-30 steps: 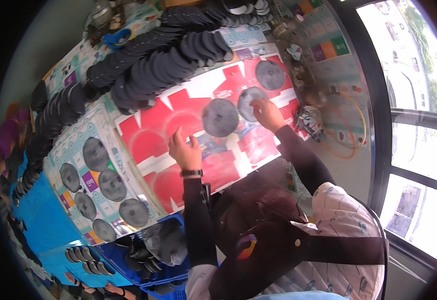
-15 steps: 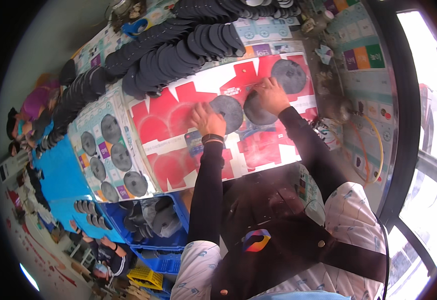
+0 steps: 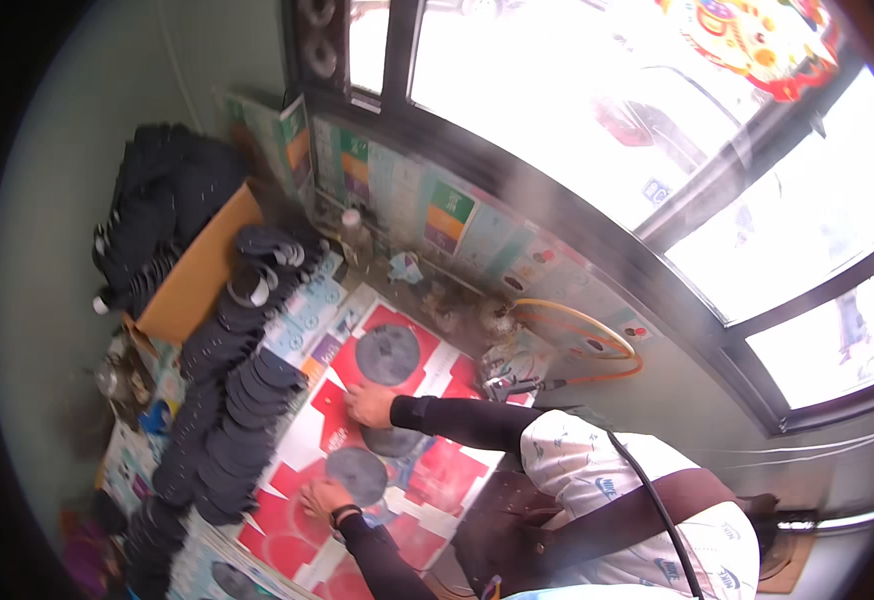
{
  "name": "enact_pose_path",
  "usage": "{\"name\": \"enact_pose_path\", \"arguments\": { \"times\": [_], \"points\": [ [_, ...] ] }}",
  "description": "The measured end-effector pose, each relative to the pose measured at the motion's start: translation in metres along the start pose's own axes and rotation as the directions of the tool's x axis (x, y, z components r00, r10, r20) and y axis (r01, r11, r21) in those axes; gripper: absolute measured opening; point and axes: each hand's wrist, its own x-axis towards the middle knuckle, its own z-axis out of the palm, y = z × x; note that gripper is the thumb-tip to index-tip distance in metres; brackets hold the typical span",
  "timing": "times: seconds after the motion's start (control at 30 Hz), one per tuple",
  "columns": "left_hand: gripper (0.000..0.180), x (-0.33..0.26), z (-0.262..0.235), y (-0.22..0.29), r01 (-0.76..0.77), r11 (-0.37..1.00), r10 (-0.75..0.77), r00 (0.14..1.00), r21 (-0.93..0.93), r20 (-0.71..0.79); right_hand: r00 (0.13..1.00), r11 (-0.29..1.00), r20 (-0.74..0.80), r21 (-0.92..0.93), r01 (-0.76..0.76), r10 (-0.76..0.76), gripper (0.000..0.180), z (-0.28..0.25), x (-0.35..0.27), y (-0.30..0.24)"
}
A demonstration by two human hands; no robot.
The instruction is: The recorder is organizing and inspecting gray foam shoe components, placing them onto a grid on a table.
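On a red-and-white printed board lie three dark grey round flat pieces. My left hand, fingers apart, rests beside the nearest round piece. My right hand, its fingers bent together, lies at the upper edge of the middle round piece and covers part of it. Whatever is between those fingers is too small to make out. Beyond that hand, the third round piece lies untouched. A black sleeve covers each of my forearms.
Long overlapping rows of dark rounded pieces run along the board's left. Behind them stands a cardboard box beside a dark heap. A spray gun with an orange hose lies at the right, below windows.
The view has swung toward the windows and the far corner, so the board appears turned. Both hands remain near the same round pieces; the blue bins have left the view.
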Motion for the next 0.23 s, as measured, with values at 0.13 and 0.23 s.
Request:
{"name": "enact_pose_path", "arguments": {
  "times": [0.13,0.23],
  "points": [
    [0.020,0.008,-0.019,-0.037,-0.070,0.965,0.116,0.978,-0.254,0.173,0.861,0.953,0.503,0.288,-0.089,-0.072,0.027,-0.040,0.027,-0.001],
    [0.020,-0.011,-0.018,-0.061,-0.096,0.870,0.208,0.961,-0.483,0.182,0.939,0.729,0.303,0.679,-0.091,-0.165,0.067,-0.045,0.005,0.029]
  ]
}}
